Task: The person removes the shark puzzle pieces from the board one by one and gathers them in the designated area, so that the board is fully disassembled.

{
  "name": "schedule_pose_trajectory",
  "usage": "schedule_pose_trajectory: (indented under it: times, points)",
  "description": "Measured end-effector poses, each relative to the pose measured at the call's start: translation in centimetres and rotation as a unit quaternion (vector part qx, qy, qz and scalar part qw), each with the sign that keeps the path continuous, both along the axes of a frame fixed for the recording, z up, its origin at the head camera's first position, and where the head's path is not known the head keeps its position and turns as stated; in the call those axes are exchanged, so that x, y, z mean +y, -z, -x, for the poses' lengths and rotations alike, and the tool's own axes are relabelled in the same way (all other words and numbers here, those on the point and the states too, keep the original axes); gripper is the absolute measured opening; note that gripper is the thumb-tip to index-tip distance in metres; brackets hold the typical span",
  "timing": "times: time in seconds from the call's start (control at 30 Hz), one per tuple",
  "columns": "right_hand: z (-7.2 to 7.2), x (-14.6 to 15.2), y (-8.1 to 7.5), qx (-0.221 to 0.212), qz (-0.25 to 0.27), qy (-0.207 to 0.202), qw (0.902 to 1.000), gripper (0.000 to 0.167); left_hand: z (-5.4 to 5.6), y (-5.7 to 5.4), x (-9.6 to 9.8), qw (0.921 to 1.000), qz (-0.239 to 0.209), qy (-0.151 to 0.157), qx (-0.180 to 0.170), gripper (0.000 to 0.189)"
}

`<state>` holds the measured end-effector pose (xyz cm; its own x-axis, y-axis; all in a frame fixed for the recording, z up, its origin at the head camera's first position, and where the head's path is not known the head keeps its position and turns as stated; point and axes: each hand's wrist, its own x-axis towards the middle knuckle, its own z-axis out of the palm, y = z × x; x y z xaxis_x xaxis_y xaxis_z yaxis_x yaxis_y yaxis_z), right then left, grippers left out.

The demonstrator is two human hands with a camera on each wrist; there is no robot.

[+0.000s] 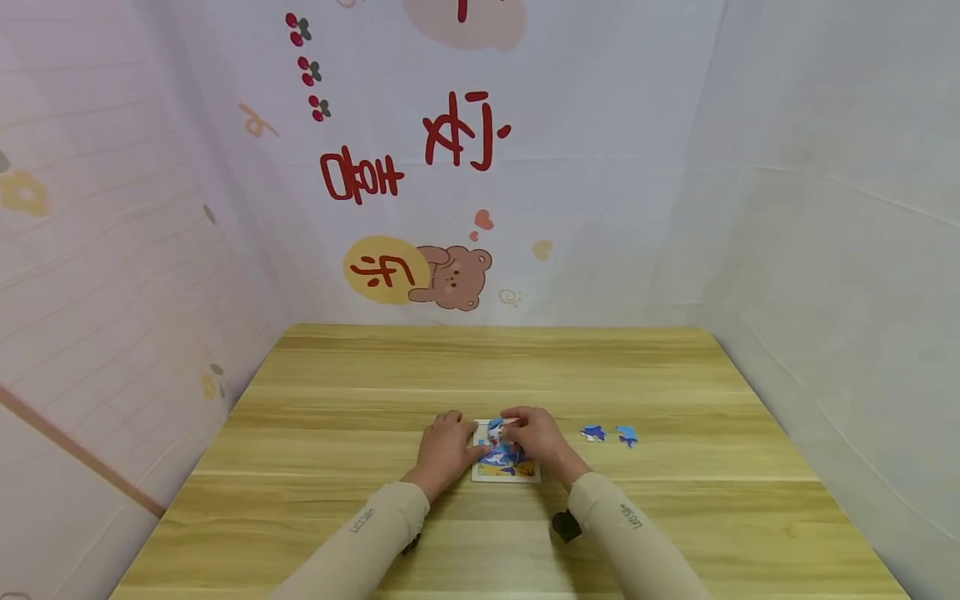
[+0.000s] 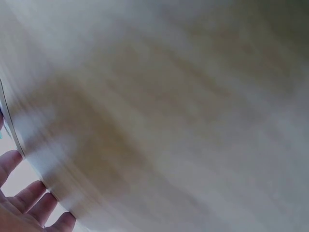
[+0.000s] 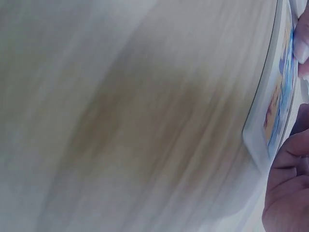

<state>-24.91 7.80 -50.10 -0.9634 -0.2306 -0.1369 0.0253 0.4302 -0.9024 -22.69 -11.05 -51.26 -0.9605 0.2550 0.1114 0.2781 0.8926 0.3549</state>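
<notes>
A small jigsaw puzzle board with a white rim lies on the table, its picture blue at the middle and yellow along the near side. My left hand rests at the board's left edge, thumb reaching over the picture, fingers loosely spread on the table in the left wrist view. Over the board's upper right part, my right hand bends its fingers and pinches a puzzle piece, mostly hidden by the fingertips. Curled fingers show beside the board in the right wrist view.
Two loose blue-and-white puzzle pieces, a left one and a right one, lie right of the board. The wooden table meets a printed white backdrop behind and at both sides.
</notes>
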Motion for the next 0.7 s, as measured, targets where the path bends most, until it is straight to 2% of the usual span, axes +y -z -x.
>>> schedule_pose_trajectory:
  times: [0.3,0.7]
  points:
    - [-0.1,2.2,0.1,-0.002,-0.008,0.007,0.9999,0.031,0.0,0.2,-0.1,0.9999,-0.013,0.002,0.002,0.049]
    - [0.1,6.3,0.3,0.003,-0.030,0.051,0.9982,0.032,-0.2,0.0,0.0,0.9999,-0.014,0.005,0.006,0.048]
